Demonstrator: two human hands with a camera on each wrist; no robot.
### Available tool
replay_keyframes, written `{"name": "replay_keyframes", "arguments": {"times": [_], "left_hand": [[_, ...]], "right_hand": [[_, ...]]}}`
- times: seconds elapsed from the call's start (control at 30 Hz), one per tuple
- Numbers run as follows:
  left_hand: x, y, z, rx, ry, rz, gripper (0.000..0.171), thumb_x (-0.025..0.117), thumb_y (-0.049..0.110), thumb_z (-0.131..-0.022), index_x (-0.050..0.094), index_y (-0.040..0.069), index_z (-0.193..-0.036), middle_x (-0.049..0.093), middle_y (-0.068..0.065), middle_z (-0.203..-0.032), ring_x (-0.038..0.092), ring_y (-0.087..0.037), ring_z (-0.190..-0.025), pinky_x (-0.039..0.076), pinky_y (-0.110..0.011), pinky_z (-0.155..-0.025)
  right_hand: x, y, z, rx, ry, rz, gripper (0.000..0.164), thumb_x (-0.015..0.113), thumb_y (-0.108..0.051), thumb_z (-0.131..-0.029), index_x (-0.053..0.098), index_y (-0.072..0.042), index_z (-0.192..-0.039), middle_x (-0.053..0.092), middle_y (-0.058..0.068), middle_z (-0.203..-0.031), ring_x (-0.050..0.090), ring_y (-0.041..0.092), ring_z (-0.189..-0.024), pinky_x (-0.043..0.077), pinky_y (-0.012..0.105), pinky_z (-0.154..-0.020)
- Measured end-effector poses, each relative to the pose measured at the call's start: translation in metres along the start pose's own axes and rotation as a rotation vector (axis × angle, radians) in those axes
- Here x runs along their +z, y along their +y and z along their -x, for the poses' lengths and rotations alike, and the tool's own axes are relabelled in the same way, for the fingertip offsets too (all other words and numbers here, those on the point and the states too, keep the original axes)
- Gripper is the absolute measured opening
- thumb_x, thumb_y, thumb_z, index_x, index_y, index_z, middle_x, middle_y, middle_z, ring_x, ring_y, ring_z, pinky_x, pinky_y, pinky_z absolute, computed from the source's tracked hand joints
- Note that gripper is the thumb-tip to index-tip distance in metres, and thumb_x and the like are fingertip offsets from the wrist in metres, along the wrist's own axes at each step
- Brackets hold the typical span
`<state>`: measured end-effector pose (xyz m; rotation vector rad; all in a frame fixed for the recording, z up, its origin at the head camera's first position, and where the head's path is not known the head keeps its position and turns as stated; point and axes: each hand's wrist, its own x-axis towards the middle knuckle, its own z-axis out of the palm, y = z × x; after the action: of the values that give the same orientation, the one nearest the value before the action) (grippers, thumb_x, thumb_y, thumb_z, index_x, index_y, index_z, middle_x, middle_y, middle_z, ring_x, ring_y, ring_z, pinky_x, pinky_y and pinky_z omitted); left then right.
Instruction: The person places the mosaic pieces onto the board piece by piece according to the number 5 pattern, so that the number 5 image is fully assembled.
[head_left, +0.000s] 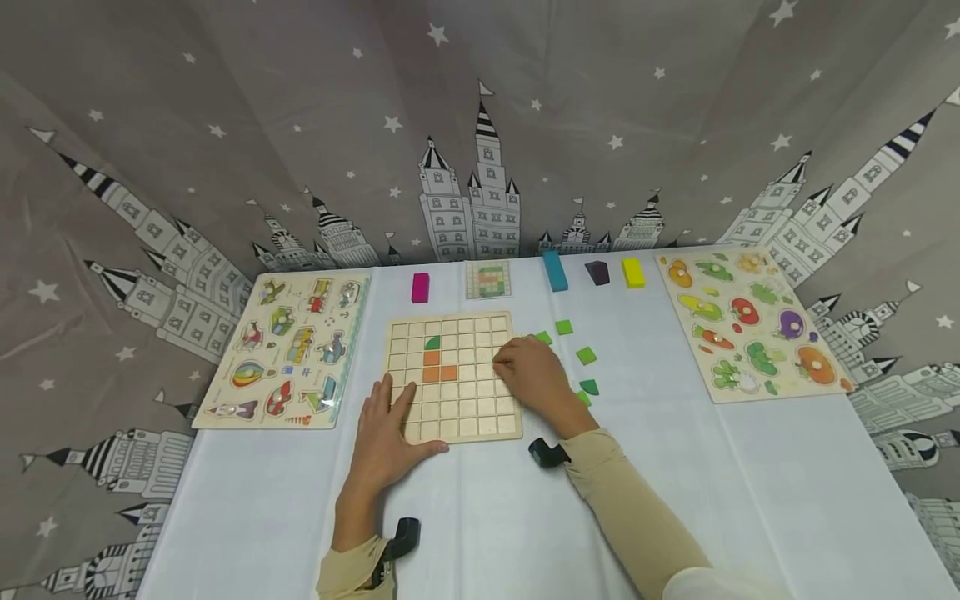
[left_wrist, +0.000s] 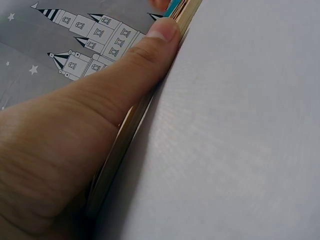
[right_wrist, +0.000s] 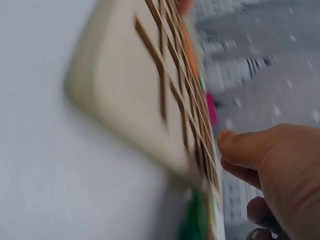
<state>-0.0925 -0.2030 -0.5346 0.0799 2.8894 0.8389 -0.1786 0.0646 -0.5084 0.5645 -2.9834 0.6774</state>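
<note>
A wooden grid board (head_left: 480, 417) lies on the white table. In its cells sit orange square tiles (head_left: 432, 358) and one green quarter-round tile (head_left: 432, 342). My left hand (head_left: 386, 442) rests spread over the board's near left corner, with the thumb (left_wrist: 145, 50) along the near edge. Over the board's right edge is my right hand (head_left: 536, 375), its fingers bent and thumb and forefinger together. In the right wrist view no tile shows at these fingertips (right_wrist: 227, 140), so whether they pinch one is hidden. Green tiles (head_left: 586, 356) lie to its right.
A small pattern card (head_left: 488, 280) stands behind the board, near magenta (head_left: 421, 287), blue (head_left: 555, 271), dark (head_left: 597, 272) and yellow (head_left: 633, 272) blocks. A vehicle puzzle (head_left: 251, 354) lies at left, a vegetable puzzle (head_left: 735, 367) at right. A castle-print curtain (head_left: 600, 125) hangs behind.
</note>
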Motion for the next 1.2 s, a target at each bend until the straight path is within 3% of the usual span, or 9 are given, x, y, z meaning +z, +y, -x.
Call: {"name": "replay_keyframes", "arguments": {"times": [0.17,0.23,0.4,0.57,0.77,0.93,1.2], "left_hand": [[0.0,0.001,-0.001,-0.007,-0.007,0.0,0.118,0.087,0.064,-0.067,0.035,0.013,-0.16,0.004,-0.019,-0.172,-0.001,-0.042,-0.159,0.006,-0.064,-0.128],[0.0,0.0,-0.001,-0.009,-0.008,-0.002,0.118,0.087,0.064,-0.067,0.034,0.013,-0.16,0.003,-0.019,-0.172,-0.001,-0.042,-0.159,0.006,-0.064,-0.128],[0.0,0.0,-0.001,0.009,0.005,0.001,0.118,0.087,0.064,-0.067,0.035,0.012,-0.159,0.005,-0.02,-0.172,0.0,-0.043,-0.159,0.006,-0.063,-0.129],[0.0,0.001,-0.001,0.013,0.005,-0.004,0.118,0.087,0.064,-0.067,0.036,0.012,-0.159,0.005,-0.021,-0.172,0.001,-0.043,-0.159,0.005,-0.061,-0.129],[-0.001,0.001,0.0,-0.003,0.004,-0.002,0.118,0.087,0.064,-0.066,0.036,0.012,-0.159,0.005,-0.02,-0.172,0.0,-0.043,-0.159,0.006,-0.063,-0.129],[-0.001,0.0,0.0,0.0,0.007,0.0,0.119,0.087,0.065,-0.066,0.036,0.013,-0.159,0.005,-0.02,-0.172,0.0,-0.043,-0.159,0.006,-0.064,-0.129],[0.0,0.001,0.0,0.003,0.007,-0.003,0.118,0.087,0.065,-0.066,0.036,0.013,-0.159,0.005,-0.02,-0.172,0.001,-0.043,-0.159,0.006,-0.063,-0.129]], "right_hand": [[-0.017,0.034,0.014,0.127,-0.006,0.028,0.021,0.07,-0.031,-0.098,0.08,-0.017,-0.109,0.075,0.001,-0.116,0.064,0.026,-0.111,0.051,0.043,-0.105],[-0.02,0.045,0.017,0.152,-0.032,0.059,0.024,0.068,-0.034,-0.099,0.08,-0.018,-0.112,0.074,0.001,-0.119,0.06,0.025,-0.107,0.052,0.041,-0.095],[-0.026,0.066,0.021,0.198,-0.021,0.074,0.029,0.066,-0.036,-0.1,0.079,-0.016,-0.115,0.073,0.003,-0.125,0.056,0.026,-0.101,0.05,0.04,-0.086],[-0.033,0.081,0.028,0.248,0.033,0.004,0.029,0.068,-0.033,-0.099,0.079,-0.013,-0.116,0.071,0.008,-0.126,0.057,0.029,-0.105,0.051,0.043,-0.09],[-0.039,0.086,0.032,0.279,0.033,-0.04,0.036,0.069,-0.035,-0.098,0.074,-0.01,-0.123,0.068,0.012,-0.129,0.058,0.033,-0.115,0.051,0.048,-0.102],[-0.036,0.085,0.03,0.277,0.018,-0.039,0.041,0.073,-0.035,-0.096,0.071,-0.009,-0.128,0.068,0.012,-0.131,0.058,0.032,-0.113,0.051,0.046,-0.102],[-0.032,0.083,0.029,0.314,0.019,-0.05,0.036,0.072,-0.029,-0.097,0.071,-0.008,-0.126,0.068,0.013,-0.131,0.059,0.032,-0.114,0.051,0.047,-0.103]]}}
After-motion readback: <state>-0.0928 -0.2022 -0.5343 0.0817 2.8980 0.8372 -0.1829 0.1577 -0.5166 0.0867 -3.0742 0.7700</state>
